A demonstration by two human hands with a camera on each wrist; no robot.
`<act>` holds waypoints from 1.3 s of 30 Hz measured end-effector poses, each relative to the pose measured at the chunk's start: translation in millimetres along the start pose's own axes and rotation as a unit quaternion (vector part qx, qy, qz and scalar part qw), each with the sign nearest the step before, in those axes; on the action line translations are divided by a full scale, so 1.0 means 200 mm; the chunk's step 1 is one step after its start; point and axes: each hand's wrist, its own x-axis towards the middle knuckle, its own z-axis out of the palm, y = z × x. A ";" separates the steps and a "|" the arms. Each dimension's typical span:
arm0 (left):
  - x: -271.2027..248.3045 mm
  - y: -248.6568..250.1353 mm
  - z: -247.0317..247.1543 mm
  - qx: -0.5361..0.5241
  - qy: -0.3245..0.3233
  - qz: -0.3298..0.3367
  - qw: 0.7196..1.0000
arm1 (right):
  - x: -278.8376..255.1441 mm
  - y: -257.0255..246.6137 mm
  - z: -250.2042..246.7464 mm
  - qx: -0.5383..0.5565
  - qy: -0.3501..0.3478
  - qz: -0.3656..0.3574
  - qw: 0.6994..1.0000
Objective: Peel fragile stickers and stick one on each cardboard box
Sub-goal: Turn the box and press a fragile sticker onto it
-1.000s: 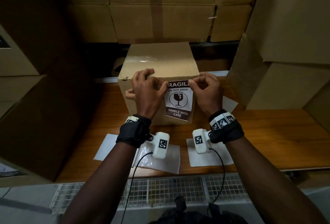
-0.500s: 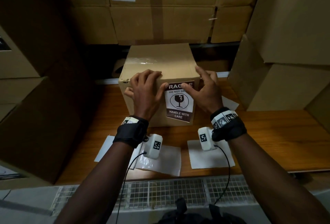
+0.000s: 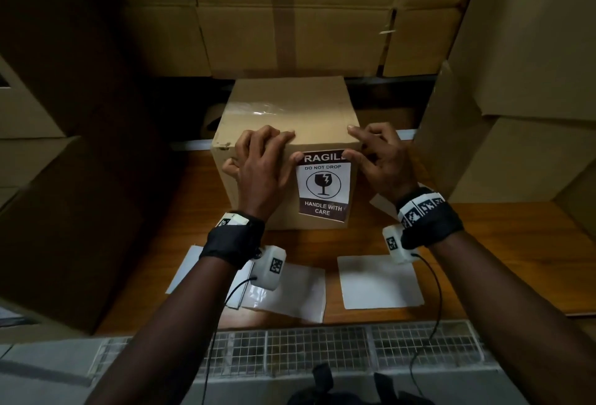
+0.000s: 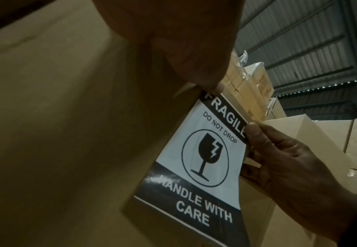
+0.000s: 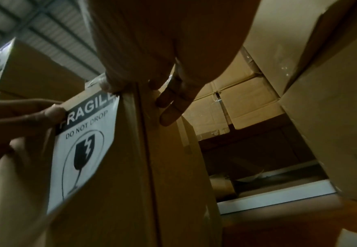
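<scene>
Stacked brown cardboard cartons (image 3: 290, 40) wall in a wooden desk (image 3: 483, 259) on three sides. On the desk stands a small brown cardboard box (image 3: 287, 114), its front face towards the person. A rectangular black-and-white fragile sticker (image 3: 324, 185) lies on that face, at the right-hand part, its top edge just under the box's upper front edge.

Left hand (image 3: 263, 172): fingers spread flat over the box's top front edge, thumb tip pressing the sticker's upper left corner. The grip is extended, nothing pinched.

Right hand (image 3: 382, 159): thumb tip presses the sticker's upper right corner; the index finger lies on the box top, the remaining fingers extend loosely past the box's right corner. No pinch seen.

Below the left wrist lie white blank backing sheets (image 3: 290, 288) on the desk; below the right wrist lies a single white sheet (image 3: 380, 282). A metal mesh grating (image 3: 322, 349) runs along the desk's near edge.
</scene>
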 end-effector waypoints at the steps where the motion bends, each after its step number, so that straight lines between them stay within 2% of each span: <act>1: 0.00 0.01 0.00 -0.005 0.001 -0.006 1.000 | 0.00 0.01 0.00 -0.006 -0.006 -0.005 1.000; 5: 0.02 0.09 0.02 -0.012 0.006 -0.059 0.998 | -0.03 0.05 0.02 -0.039 -0.050 -0.008 0.998; 9: 0.00 0.13 0.06 0.050 -0.006 -0.075 0.996 | -0.05 0.06 0.04 -0.065 -0.085 -0.021 0.994; 12: -0.03 0.10 0.07 0.105 -0.021 -0.046 0.993 | -0.04 0.06 0.04 -0.068 -0.089 -0.023 0.993; 16: -0.04 0.00 0.07 0.170 -0.055 0.039 0.983 | -0.04 0.05 0.03 -0.039 -0.083 -0.012 0.996; 20: -0.04 -0.06 0.06 0.210 -0.081 0.069 0.972 | -0.02 -0.02 0.09 0.021 -0.021 0.084 0.996; 23: -0.04 -0.08 0.04 0.226 -0.088 0.079 0.967 | -0.01 -0.04 0.12 0.053 -0.017 0.136 0.989; 28: -0.02 -0.12 0.03 0.193 -0.091 0.100 0.972 | -0.07 0.00 0.10 0.004 -0.097 0.129 0.987; 34: 0.00 -0.07 0.04 0.126 -0.020 0.112 0.985 | -0.24 0.12 0.18 -0.104 -0.205 0.125 0.965; 39: -0.02 -0.09 0.05 0.168 -0.027 0.119 0.978 | -0.33 0.14 0.20 -0.094 -0.238 0.157 0.954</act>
